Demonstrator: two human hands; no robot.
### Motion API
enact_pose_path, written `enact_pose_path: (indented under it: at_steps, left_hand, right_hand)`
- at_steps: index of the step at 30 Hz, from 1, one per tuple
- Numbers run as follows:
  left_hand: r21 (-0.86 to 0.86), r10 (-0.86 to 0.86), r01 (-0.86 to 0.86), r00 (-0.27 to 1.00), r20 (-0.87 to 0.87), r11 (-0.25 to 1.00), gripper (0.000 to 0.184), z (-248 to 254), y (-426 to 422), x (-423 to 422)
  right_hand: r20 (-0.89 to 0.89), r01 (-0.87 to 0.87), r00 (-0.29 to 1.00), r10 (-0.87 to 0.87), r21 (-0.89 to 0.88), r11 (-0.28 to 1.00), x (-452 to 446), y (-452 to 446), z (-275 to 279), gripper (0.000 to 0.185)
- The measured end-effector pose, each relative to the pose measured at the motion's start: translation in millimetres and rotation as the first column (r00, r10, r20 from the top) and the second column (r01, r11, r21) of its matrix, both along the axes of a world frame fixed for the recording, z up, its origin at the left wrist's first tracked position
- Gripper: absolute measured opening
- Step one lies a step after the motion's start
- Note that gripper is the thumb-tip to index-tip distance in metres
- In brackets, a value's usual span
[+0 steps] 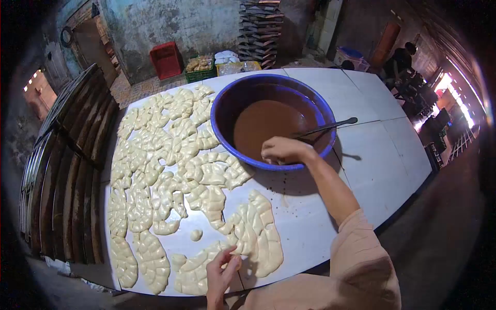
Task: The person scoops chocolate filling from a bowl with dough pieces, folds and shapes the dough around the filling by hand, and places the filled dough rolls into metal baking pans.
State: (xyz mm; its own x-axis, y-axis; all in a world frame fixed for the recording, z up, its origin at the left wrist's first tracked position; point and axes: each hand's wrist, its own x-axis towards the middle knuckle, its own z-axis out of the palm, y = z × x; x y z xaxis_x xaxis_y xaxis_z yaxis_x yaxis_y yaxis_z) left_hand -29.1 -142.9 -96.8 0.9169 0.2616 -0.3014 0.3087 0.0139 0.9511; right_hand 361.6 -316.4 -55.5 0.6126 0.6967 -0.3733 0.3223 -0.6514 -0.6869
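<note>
A large blue basin (222,138) stands on the white table, part filled with brown filling. My right hand (283,150) is over its near edge, fingers closed together; what they hold, if anything, is hidden. A black-handled utensil (330,127) leans in the basin, its handle over the right rim. Flattened pieces of pale dough (181,134) cover the left of the table, many touching. Near the front edge, my left hand (225,266) is beside a dough group (257,232), thumb and forefinger curled near each other; whether anything is between them is unclear. One small dough ball (196,235) lies apart.
The white table (382,150) extends to the right. Stacked trays (62,175) stand along its left side, and another dark stack (260,33) is behind it. Crates, one red (166,61), sit by the wall. A person (401,61) is at the back right.
</note>
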Motion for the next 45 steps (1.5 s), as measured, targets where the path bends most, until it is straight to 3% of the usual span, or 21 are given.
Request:
enact_pose_path:
  at_steps: [1,4,5,8,9,12,13,16,17,20,21,24,29,32,36,40,41,44,45]
  left_hand:
    - [0.024,-0.032,0.032,0.999,0.005,0.999,0.034,3,-2,9]
    - [0.115,-0.121,0.114,0.991,0.052,0.987,0.034,22,-18,47]
    - [0.119,-0.161,0.151,0.984,0.079,0.981,0.033,26,-23,61]
    - [0.052,-0.246,0.24,0.957,0.152,0.969,0.034,27,-41,104]
    - [0.01,-0.261,0.264,0.949,0.178,0.965,0.036,34,-48,116]
    - [0.023,-0.308,0.309,0.933,0.184,0.951,0.038,34,-63,139]
    - [0.002,-0.322,0.327,0.928,0.19,0.945,0.038,32,-66,144]
    - [-0.133,-0.294,0.321,0.937,0.189,0.938,0.038,18,-74,151]
    - [-0.108,-0.312,0.331,0.937,0.157,0.938,0.038,13,-74,155]
    - [-0.247,-0.208,0.259,0.955,0.213,0.934,0.037,1,-80,166]
    - [-0.198,-0.262,0.297,0.947,0.186,0.934,0.041,-1,-78,172]
    - [-0.434,-0.104,0.208,0.962,0.252,0.877,0.045,14,-86,185]
    - [-0.641,-0.067,0.266,0.946,0.318,0.72,0.046,18,-96,192]
    - [-0.695,-0.091,0.285,0.949,0.303,0.66,0.046,20,-93,187]
    - [-0.753,-0.067,0.166,0.985,0.16,0.637,0.042,9,-95,178]
    - [-0.711,0.021,0.067,0.993,0.114,0.7,0.033,-5,-93,171]
    - [-0.7,0.062,0.024,0.993,0.097,0.714,0.03,-13,-91,172]
    - [-0.642,0.088,-0.004,0.991,0.098,0.767,0.03,-28,-86,169]
    - [-0.628,0.105,-0.023,0.99,0.095,0.778,0.031,-31,-86,168]
  right_hand:
    - [-0.168,0.105,0.982,-0.084,0.116,0.988,-1,-4,8,0.03]
    - [-0.375,0.241,0.923,-0.082,0.4,0.884,-8,-15,22,0.03]
    - [-0.393,0.251,0.916,-0.08,0.406,0.879,-4,-20,18,0.029]
    - [-0.262,0.267,0.949,-0.176,0.367,0.891,-9,-26,15,0.029]
    - [-0.045,0.19,0.982,-0.185,0.313,0.931,-15,-30,23,0.03]
    - [0.239,0.074,0.965,-0.105,0.136,0.988,-27,-31,41,0.033]
    - [0.05,0.075,0.995,-0.083,0.136,0.988,-29,-32,42,0.03]
    - [-0.16,0.119,0.985,-0.063,0.362,0.925,-19,-37,24,0.027]
    - [-0.362,0.257,0.928,-0.086,0.457,0.851,-18,-38,24,0.023]
    - [-0.571,0.472,0.818,-0.065,0.602,0.644,-27,-36,29,0.022]
    - [-0.578,0.484,0.813,-0.073,0.6,0.637,-33,-38,34,0.019]
    - [-0.65,0.56,0.76,-0.01,0.647,0.517,-50,-41,34,0.017]
    - [-0.688,0.633,0.726,-0.005,0.665,0.397,-85,-54,23,0.017]
    - [-0.73,0.686,0.683,-0.011,0.636,0.354,-103,-62,9,0.017]
    - [-0.758,0.718,0.652,0.031,0.63,0.296,-120,-76,-12,0.016]
    - [-0.715,0.682,0.692,-0.1,0.603,0.413,-141,-87,-15,0.017]
    - [-0.675,0.658,0.716,-0.18,0.566,0.496,-145,-90,-18,0.031]
    - [-0.45,0.49,0.862,-0.235,0.617,0.616,-162,-89,-23,0.049]
    - [-0.254,0.399,0.916,-0.311,0.649,0.647,-168,-88,-32,0.06]
